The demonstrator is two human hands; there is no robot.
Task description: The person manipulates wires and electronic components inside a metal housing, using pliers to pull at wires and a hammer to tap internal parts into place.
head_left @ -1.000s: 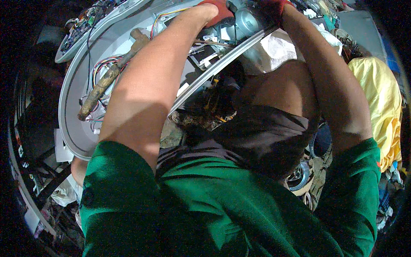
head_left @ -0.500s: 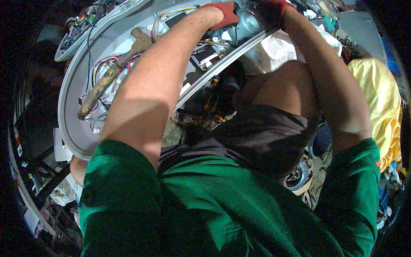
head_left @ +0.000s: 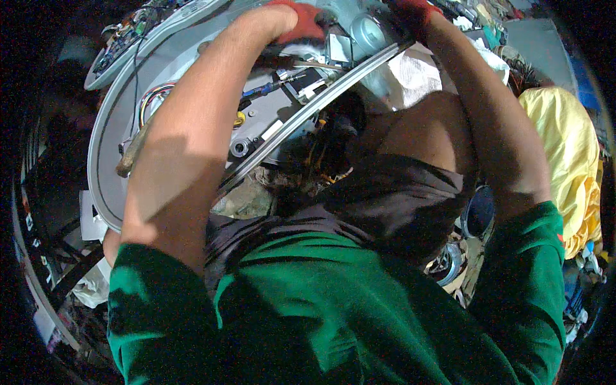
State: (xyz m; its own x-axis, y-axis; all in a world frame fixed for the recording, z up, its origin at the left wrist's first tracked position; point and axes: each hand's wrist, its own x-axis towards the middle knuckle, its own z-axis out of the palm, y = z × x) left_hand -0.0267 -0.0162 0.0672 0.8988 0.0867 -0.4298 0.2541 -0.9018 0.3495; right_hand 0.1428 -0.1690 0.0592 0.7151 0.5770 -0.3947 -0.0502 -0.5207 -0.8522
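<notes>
A big grey rounded casing (head_left: 112, 138) lies open in front of me, with a straight metal edge (head_left: 330, 93) on my side. My left hand (head_left: 304, 24), in a red glove, is over the casing's far part; its fingertips are too dark to make out. At the far end of the straight edge is my right hand (head_left: 417, 14), also red-gloved, its fingers lost in shade. Between the hands sits a round pale part (head_left: 367, 33). Inside lie a blue-handled screwdriver (head_left: 258, 90), coloured wires (head_left: 154, 96) and a hammer's wooden handle (head_left: 133, 154), mostly hidden behind my left forearm.
Another grey shell (head_left: 106, 77) filled with electronic scrap stands at the far left. Yellow cloth (head_left: 558, 154) bulges on the right, below a grey panel (head_left: 536, 51). White sacking (head_left: 414, 74) lies beyond my bare knee. Mixed scrap surrounds me.
My left hand and forearm have shifted left, uncovering the screwdriver and small round parts while covering more of the hammer. My right hand stays nearly in place.
</notes>
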